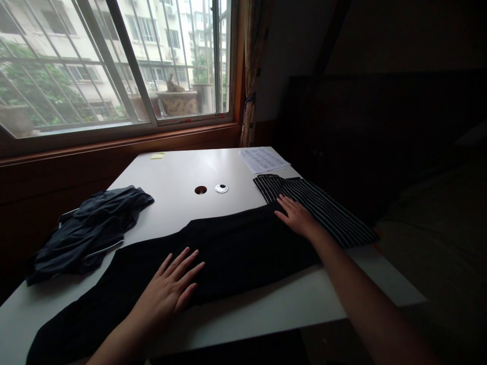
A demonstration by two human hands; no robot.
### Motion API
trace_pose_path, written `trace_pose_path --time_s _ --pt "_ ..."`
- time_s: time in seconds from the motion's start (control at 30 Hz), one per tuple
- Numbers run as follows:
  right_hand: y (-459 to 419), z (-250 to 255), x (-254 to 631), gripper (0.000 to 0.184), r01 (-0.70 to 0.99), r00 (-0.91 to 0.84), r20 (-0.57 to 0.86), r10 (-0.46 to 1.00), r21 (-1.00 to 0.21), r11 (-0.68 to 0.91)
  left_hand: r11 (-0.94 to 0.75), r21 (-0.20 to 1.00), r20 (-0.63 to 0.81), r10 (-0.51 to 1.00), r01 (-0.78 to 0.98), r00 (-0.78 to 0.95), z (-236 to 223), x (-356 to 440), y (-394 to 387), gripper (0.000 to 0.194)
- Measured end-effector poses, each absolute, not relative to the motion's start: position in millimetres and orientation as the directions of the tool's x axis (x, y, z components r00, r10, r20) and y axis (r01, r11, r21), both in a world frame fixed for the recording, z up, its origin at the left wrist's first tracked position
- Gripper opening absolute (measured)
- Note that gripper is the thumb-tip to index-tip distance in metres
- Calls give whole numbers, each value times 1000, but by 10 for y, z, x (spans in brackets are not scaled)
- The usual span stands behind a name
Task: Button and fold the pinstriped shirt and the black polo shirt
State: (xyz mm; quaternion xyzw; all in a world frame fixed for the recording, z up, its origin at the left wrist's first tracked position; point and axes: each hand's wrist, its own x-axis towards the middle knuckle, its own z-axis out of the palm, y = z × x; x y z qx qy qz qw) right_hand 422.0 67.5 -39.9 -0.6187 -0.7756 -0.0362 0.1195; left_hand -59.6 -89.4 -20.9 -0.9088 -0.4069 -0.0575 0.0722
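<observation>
A long black garment [236,248], perhaps a pair of trousers, lies stretched flat across the white table [175,197]. My left hand [169,286] rests on its middle part with the fingers spread. Near the garment's right end, my right hand [294,215] lies flat, palm down and fingers apart. Beside that hand is a black-and-white striped cloth [327,208], laid flat and partly beneath the black garment's edge. Neither hand grips anything.
A crumpled dark grey-blue garment [91,230] with white piping sits at the table's left. Papers [262,159] and a yellow sticky note [157,155] lie at the far side. A round hole [201,190] and a silvery disc [221,188] are mid-table. Behind stands a barred window [114,66].
</observation>
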Motion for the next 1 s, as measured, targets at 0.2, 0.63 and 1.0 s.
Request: trace_pose_path --time_s 0.2,0.63,1.0 --pt "683 -411 4225 65 970 -206 224 953 -85 230 -660 -66 187 728 748 659 -230 -577 -883 56" --pt "671 -395 4219 65 968 -202 239 950 -100 231 -645 -90 210 732 759 648 -202 -508 -956 60" --pt "603 -351 4221 51 980 -101 367 925 -126 157 -584 13 135 805 811 578 -234 -1072 -887 60"
